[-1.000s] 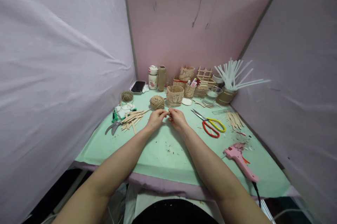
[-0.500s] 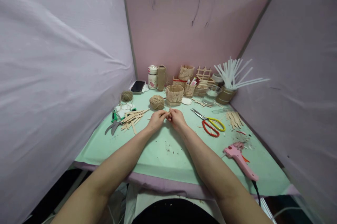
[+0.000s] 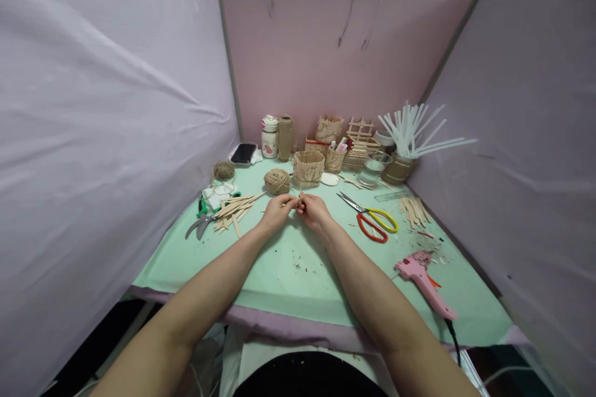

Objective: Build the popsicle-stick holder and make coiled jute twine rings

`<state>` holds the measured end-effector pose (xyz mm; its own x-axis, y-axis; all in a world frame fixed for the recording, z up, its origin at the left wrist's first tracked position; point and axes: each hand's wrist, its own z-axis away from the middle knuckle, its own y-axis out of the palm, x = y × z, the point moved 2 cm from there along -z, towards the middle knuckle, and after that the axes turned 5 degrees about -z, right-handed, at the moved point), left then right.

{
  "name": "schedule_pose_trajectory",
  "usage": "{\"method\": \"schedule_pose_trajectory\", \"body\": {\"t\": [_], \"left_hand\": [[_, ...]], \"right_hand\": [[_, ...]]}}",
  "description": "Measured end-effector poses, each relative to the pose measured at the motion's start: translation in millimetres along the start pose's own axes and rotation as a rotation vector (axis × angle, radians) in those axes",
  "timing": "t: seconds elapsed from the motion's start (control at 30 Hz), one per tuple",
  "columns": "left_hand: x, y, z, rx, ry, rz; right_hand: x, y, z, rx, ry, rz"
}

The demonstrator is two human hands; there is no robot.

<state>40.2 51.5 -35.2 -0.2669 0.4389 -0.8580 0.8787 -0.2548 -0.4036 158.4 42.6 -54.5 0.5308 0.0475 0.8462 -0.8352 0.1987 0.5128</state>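
Left hand (image 3: 278, 212) and right hand (image 3: 313, 210) met mid-table. Fingers on both were closed to a tight pinch, tips almost touching, with what looked like a small tan piece (image 3: 299, 202) between them; too tiny and covered to tell material or shape. It sat over the smooth green cloth (image 3: 288, 291), just in front of the basket.

That basket (image 3: 309, 169): open-topped, pale wood strips on edge, scalloped rim, rough raised pattern on the wall. Twine ball (image 3: 277, 181) was close by, beyond the left hand: round, fibrous, cross-wound. Darker, fuzzier ball (image 3: 224, 170) farther left.

Flat wood sticks (image 3: 235, 212), thin, pale, lay in a loose criss-cross pile left of the left hand, curved metal blades of the pruners (image 3: 202, 225) alongside. Right of the right hand: scissors (image 3: 362, 209), steel blades spread slightly, one loop handle red, one yellow. Past those, a fan of short wood pieces (image 3: 415, 212), and nearer the edge a glossy pink plastic glue gun (image 3: 426, 282) on its side. Translucent white rods (image 3: 410, 136) stuck out of a squat brown pot (image 3: 399, 170) at the back.
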Motion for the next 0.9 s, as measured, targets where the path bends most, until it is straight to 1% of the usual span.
{"method": "schedule_pose_trajectory", "body": {"t": [0.07,0.13,0.17,0.23,0.3,0.37,0.47,0.6,0.73,0.9], "left_hand": [[2.3,-3.1,-1.8,-0.075,-0.031,-0.018],[4.0,-6.7,-3.4,-0.159,-0.066,-0.045],[4.6,-8.2,-4.0,-0.188,-0.077,-0.058],[5.1,-9.9,-4.7,-0.215,-0.082,-0.082],[5.1,-10.2,-4.9,-0.214,-0.074,-0.1],[5.0,-9.8,-4.7,-0.207,-0.062,-0.113],[4.4,-9.0,-3.9,-0.214,-0.043,-0.134],[2.5,-8.7,-2.1,-0.264,0.007,-0.184],[1.6,-8.5,-0.9,-0.305,0.079,-0.257],[1.2,-6.8,-1.0,-0.272,0.127,-0.27]], "right_hand": [[3.3,-2.2,-0.6,-0.071,-0.08,0.102],[8.6,-3.9,0.4,-0.151,-0.249,0.283],[11.6,-3.5,1.7,-0.163,-0.352,0.382],[16.3,-0.4,5.5,-0.117,-0.526,0.534],[19.0,3.5,9.8,-0.046,-0.61,0.614],[20.4,6.4,13.4,-0.021,-0.639,0.659],[21.2,8.6,16.5,-0.022,-0.669,0.711],[19.6,8.8,16.5,-0.045,-0.697,0.775],[16.6,8.3,15.1,-0.055,-0.692,0.818],[14.7,7.4,11.8,-0.056,-0.641,0.75]]}}
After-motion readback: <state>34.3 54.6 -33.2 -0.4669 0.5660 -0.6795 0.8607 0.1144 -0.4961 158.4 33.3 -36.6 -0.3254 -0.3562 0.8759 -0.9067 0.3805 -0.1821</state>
